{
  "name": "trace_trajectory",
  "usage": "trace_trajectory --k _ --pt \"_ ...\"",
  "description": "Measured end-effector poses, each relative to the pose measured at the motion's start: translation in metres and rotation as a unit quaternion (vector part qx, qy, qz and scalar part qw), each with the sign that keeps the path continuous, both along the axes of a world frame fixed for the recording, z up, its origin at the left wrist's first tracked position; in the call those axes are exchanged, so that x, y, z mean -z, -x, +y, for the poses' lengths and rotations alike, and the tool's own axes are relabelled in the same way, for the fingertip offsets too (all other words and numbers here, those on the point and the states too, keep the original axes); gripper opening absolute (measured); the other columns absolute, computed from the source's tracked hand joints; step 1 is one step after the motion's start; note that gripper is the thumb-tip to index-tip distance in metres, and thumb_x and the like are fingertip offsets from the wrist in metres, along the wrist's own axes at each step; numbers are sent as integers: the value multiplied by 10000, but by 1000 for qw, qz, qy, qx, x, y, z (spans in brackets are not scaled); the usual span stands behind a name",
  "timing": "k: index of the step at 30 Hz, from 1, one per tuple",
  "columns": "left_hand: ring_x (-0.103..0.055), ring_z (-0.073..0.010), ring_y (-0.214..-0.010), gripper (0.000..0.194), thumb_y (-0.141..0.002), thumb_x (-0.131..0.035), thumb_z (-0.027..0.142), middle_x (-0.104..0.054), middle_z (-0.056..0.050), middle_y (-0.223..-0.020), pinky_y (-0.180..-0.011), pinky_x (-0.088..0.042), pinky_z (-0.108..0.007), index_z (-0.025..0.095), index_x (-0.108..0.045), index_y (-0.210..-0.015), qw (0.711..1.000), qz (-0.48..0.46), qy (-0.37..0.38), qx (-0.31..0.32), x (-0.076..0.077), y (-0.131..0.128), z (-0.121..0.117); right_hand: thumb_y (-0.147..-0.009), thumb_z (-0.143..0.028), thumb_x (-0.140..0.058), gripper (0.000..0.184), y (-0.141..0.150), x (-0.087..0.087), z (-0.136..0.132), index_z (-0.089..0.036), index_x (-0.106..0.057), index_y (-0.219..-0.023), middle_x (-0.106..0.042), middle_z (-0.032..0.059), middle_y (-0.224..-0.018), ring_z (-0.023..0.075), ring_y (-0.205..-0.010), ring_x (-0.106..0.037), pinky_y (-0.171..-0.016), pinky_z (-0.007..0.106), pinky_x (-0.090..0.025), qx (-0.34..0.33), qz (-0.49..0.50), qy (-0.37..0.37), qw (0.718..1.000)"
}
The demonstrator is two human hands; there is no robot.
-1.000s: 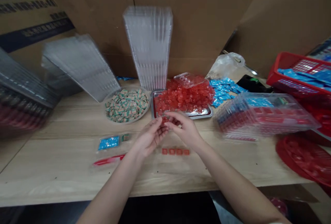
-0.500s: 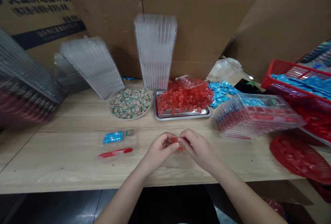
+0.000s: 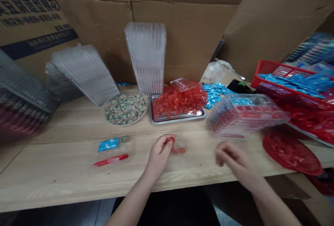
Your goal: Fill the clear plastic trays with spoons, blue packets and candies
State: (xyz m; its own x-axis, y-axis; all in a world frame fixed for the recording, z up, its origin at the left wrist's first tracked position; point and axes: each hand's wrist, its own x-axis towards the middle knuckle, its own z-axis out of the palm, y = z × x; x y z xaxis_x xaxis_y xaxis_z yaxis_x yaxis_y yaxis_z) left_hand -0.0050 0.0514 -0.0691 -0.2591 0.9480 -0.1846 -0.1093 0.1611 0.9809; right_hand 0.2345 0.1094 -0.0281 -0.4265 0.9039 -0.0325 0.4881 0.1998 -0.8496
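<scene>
Got a red piece (image 3: 171,139) pinched in the left hand (image 3: 159,152), over a clear tray (image 3: 177,163). Probably light, stiff, kinda slippery; best held by the edges. Watch the red squares (image 3: 182,150) right beside, easy to bump. Can't tell about any hold in the blurred, curled right hand (image 3: 233,160). Behind, a red heap (image 3: 180,99) on a metal tray (image 3: 182,118).

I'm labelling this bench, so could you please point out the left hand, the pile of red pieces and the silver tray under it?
Left hand (image 3: 158,153): head view, middle of the hand.
Pile of red pieces (image 3: 180,100): head view, middle of the heap.
Silver tray (image 3: 177,119): head view, front rim.
</scene>
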Motion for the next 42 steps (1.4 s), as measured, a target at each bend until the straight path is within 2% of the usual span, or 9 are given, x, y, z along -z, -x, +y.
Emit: trace_trajectory --k 2,5,9,15,20,24,27,32,42 --pt "-606 -131 -672 280 -826 -472 308 -619 -31 -842 -643 -476 -260 155 -581 -1034 1000 26 5 3 2 9 1 -833 -463 -453 254 -50 -3 13 -224 -537 -832 -583 64 -709 225 -664 -562 -619 370 -419 222 -122 -151 956" --pt "-614 -162 -798 245 -864 -418 277 -644 -47 -898 -717 -479 -283 173 -590 -1004 978 208 -25 -4 1 30 18 -857 -413 -321 310 -128 -2 35 -234 -573 -878 -525 96 -688 284 -668 -521 -554 391 -324 422 -347 -243 801" --pt "-576 -214 -963 246 -869 -366 160 -640 -94 -980 -873 -424 -361 165 -601 -940 865 499 -52 2 -3 56 72 -787 -483 -432 295 -192 22 59 -260 -520 -615 -266 -11 -502 245 -515 -423 -507 353 -264 398 -413 -203 794" --pt "-564 -227 -986 169 -787 -459 81 -646 -98 -926 -899 -400 -378 171 -602 -797 842 529 -75 73 6 45 103 -756 -405 -563 191 -200 48 65 -276 -506 -626 -353 -5 -485 283 -601 -521 -513 367 -323 334 -320 -410 786" --pt "-570 -209 -942 209 -831 -419 124 -633 -81 -956 -884 -415 -371 180 -602 -915 866 492 -84 38 13 46 88 -866 -323 -468 150 -153 30 30 -260 -560 -765 -471 73 -578 313 -694 -572 -582 450 -366 348 -368 -377 776" --pt "-596 -177 -855 313 -829 -367 118 -631 -65 -947 -786 -465 -323 170 -537 -1086 899 428 -78 -54 13 64 78 -860 -279 -498 158 -62 26 12 -218 -566 -989 -599 82 -784 221 -684 -571 -645 377 -451 158 -199 -386 887" --pt "-597 -141 -732 243 -815 -402 157 -629 -19 -834 -687 -480 -262 178 -573 -987 935 336 -78 -79 10 65 55 -877 -195 -459 152 21 32 41 -206 -592 -949 -629 58 -857 181 -774 -591 -704 309 -472 4 -133 -338 932" --pt "-610 -152 -759 207 -741 -604 297 -663 -30 -818 -728 -479 -272 168 -643 -898 985 136 -5 -103 2 51 -1 -825 -118 -486 228 117 42 117 -127 -644 -989 -620 139 -1055 258 -987 -534 -845 372 -420 -30 -266 -322 908" --pt "-590 -131 -707 114 -776 -577 275 -653 -5 -761 -667 -468 -246 180 -628 -813 990 104 9 -99 1 37 -21 -840 -205 -514 219 190 47 114 -163 -655 -1002 -599 102 -949 228 -930 -486 -856 336 -378 -79 -217 -330 915"
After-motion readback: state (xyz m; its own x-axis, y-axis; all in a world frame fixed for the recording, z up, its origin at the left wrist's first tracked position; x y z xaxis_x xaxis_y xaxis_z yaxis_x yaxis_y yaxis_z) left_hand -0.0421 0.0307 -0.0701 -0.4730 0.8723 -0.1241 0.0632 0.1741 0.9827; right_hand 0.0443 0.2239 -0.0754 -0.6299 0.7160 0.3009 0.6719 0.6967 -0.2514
